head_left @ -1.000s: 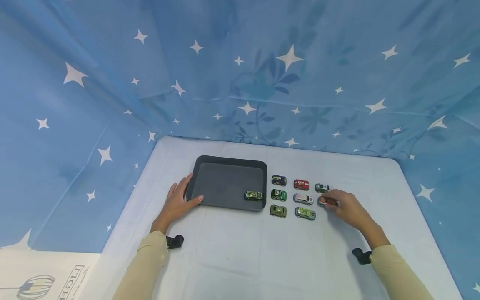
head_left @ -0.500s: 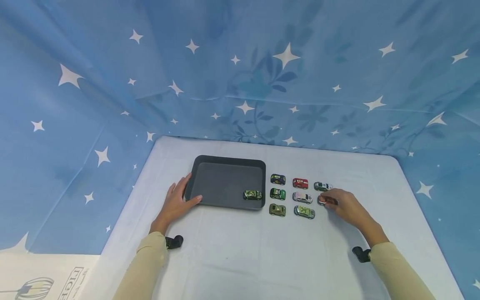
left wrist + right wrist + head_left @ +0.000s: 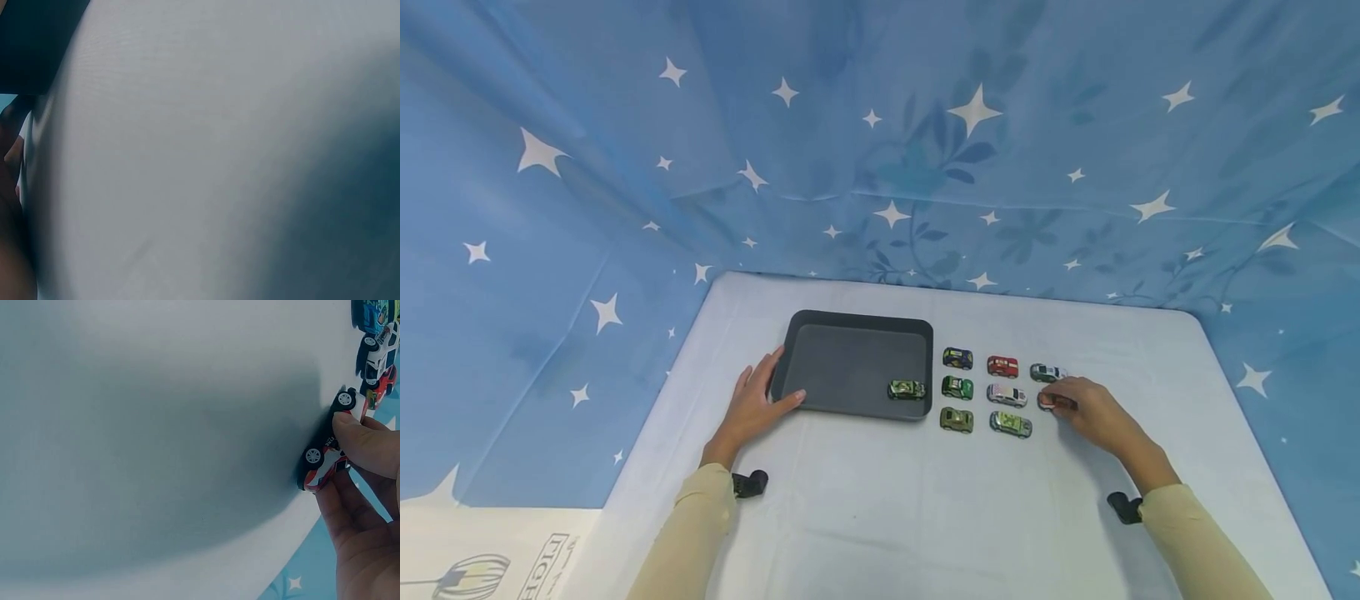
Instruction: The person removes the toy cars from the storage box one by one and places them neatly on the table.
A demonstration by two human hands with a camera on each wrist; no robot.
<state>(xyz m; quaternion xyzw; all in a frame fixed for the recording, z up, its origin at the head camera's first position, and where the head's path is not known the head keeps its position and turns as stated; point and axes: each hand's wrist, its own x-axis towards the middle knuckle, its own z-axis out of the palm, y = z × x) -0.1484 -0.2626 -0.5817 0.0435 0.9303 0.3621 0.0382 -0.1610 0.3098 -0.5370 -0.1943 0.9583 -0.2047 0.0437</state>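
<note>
My right hand (image 3: 1093, 412) pinches a red-and-white toy car (image 3: 325, 447) between thumb and fingers. In the right wrist view the car's wheels show, and its upper side is partly behind the fingers. At the left end of the dark grey tray (image 3: 850, 408), my left hand (image 3: 756, 412) rests with fingers spread along the outer side and the thumb at the front rim. A camouflage-green toy car (image 3: 907, 390) sits inside the tray near its right front corner. Just behind the right hand lies a silver toy car (image 3: 1047, 372).
Right of the tray, toy cars stand in columns: a dark blue one (image 3: 957, 358), a green one (image 3: 957, 387), an olive one (image 3: 957, 419), a red one (image 3: 1003, 367), a white one (image 3: 1007, 395) and a lime one (image 3: 1011, 424). A blue starry curtain (image 3: 880, 167) borders the white table (image 3: 880, 517).
The red-and-white car has turned slightly within the right hand's fingers, at nearly the same spot. The left hand and the tray stay put.
</note>
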